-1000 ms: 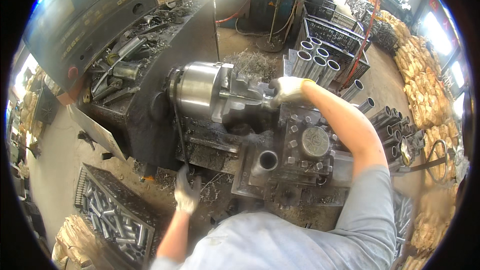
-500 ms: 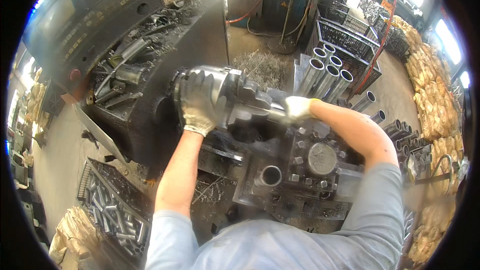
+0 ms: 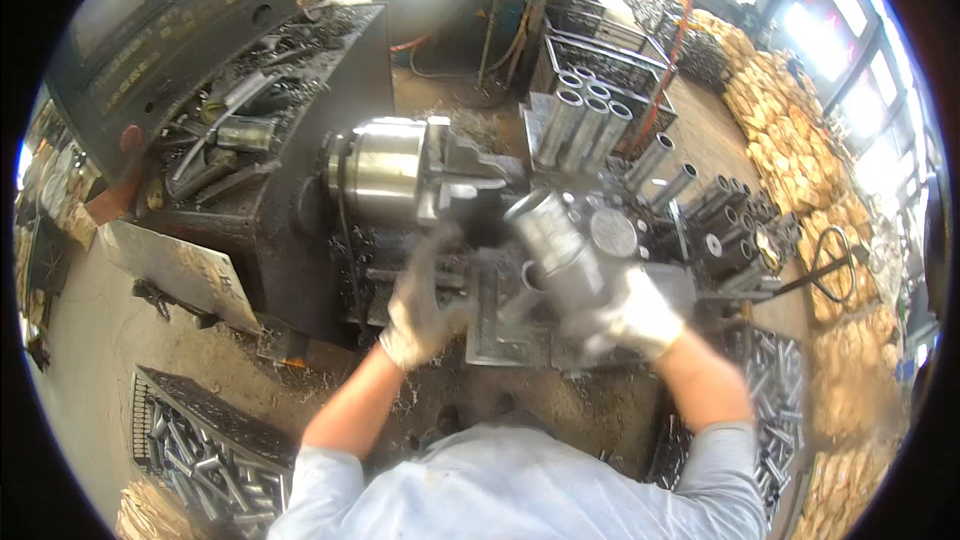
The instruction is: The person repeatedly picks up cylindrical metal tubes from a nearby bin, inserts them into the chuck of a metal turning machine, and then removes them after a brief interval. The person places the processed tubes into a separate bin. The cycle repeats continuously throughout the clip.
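Observation:
My right hand (image 3: 640,318), in a whitish glove and blurred by motion, grips a short metal tube (image 3: 548,230). The tube tilts up and to the left over the lathe's tool post (image 3: 613,232). Lower left of it is my gloved left hand (image 3: 425,305), smeared by motion, fingers and thumb apart and nothing held. It is below the shiny lathe chuck (image 3: 388,170), whose dark stepped jaws (image 3: 465,172) face right with no workpiece visible between them. Behind the held tube, the rim of another tube (image 3: 530,278) shows in part on the carriage.
Several tubes (image 3: 590,125) stand upright beyond the tool post, with more along the right. Crates of cut tubes sit at lower left (image 3: 205,470) and lower right (image 3: 775,390). The lathe headstock (image 3: 300,160) fills the left; wrapped bundles (image 3: 775,120) line the right.
My left hand has left the chuck and moved down toward me. My right hand has drawn back from the jaws, down and right, now with a tube in it. The view has shifted.

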Motion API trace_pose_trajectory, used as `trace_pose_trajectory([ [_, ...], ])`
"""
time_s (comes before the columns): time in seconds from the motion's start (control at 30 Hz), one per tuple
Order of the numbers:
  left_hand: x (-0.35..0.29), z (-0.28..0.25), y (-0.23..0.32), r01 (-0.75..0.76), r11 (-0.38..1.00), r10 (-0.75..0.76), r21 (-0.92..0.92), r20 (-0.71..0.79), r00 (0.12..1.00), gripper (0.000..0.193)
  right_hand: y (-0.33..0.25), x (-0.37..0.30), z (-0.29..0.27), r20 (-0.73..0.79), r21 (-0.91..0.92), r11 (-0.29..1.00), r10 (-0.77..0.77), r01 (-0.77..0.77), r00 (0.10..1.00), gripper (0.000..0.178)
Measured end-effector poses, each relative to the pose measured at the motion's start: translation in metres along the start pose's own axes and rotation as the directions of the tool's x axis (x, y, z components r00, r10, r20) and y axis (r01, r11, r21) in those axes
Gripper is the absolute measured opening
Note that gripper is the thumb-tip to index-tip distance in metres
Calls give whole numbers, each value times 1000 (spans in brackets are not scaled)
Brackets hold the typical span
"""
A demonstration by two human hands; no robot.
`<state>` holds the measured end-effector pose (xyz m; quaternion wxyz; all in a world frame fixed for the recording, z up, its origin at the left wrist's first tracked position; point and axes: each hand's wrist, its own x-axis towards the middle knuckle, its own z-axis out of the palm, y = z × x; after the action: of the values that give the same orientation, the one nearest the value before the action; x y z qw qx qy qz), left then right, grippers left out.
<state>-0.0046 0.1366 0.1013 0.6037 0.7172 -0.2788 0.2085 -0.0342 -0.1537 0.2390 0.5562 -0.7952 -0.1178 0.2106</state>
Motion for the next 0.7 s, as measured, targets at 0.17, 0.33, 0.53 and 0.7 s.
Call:
trace_pose_trajectory([
  [0.17,-101,71,-5,608,99,-822,-788,280,496,63,144,15,108,263,478,785,300,-394,917,56],
  [0.33,-111,91,-38,728,149,-972,-669,37,234,64,220,26,124,58,-64,960,277,-274,959,70],
  [0.53,-119,87,-29,542,140,-961,-829,19,277,61,228,11,105,131,29,943,326,-332,936,61],
  [0.7,-138,59,-16,399,-194,-900,-896,324,292,71,206,-10,78,114,19,992,125,-128,985,60],
])
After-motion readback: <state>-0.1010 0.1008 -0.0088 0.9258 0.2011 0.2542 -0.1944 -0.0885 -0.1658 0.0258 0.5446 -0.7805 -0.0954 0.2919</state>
